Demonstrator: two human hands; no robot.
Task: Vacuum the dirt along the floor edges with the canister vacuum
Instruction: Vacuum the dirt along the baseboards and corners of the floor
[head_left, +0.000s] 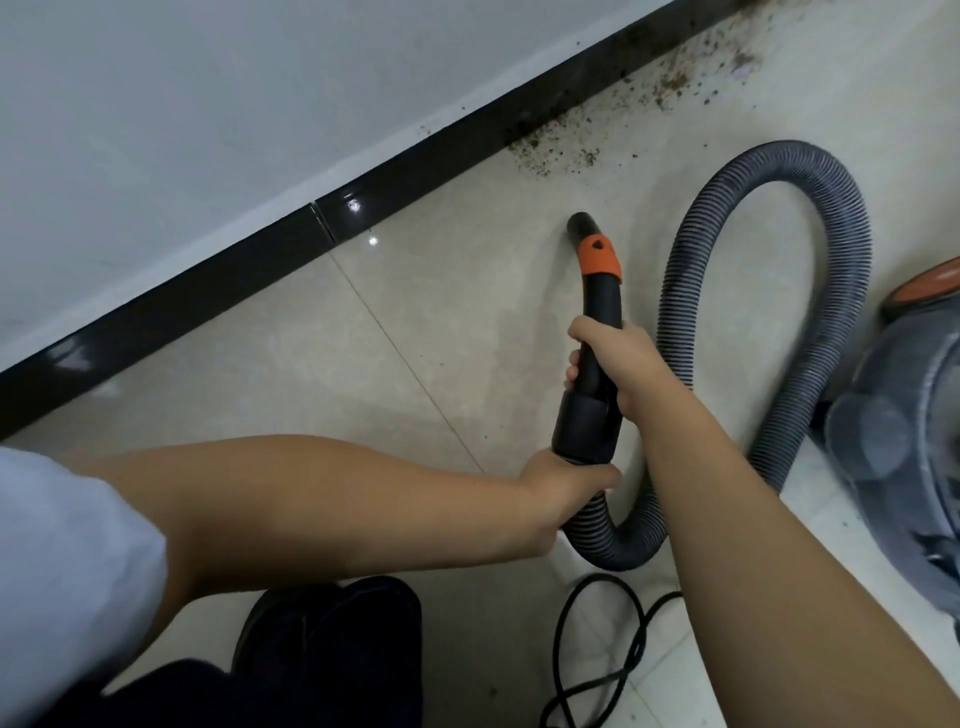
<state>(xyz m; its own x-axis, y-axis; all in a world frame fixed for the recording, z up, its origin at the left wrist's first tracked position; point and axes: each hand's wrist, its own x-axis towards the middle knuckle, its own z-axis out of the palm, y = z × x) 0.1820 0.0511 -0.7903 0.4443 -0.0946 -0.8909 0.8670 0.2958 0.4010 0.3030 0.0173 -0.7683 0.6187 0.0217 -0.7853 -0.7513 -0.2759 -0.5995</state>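
A black vacuum nozzle handle (597, 291) with an orange collar points down at the beige tile floor, its open tip a short way from the black baseboard (218, 296). My right hand (613, 364) grips the handle's black shaft. My left hand (561, 488) grips the hose just below the handle's wide cuff. The grey ribbed hose (779, 171) loops to the right toward the grey canister vacuum (904, 431) with an orange top. Brown dirt (623, 104) lies scattered along the baseboard, beyond the nozzle tip to the upper right.
A white wall (208, 104) rises above the baseboard. A black power cord (597, 654) coils on the floor near my right forearm. My dark shoe and trouser leg (332, 634) are at the bottom centre. The canister stands close on the right.
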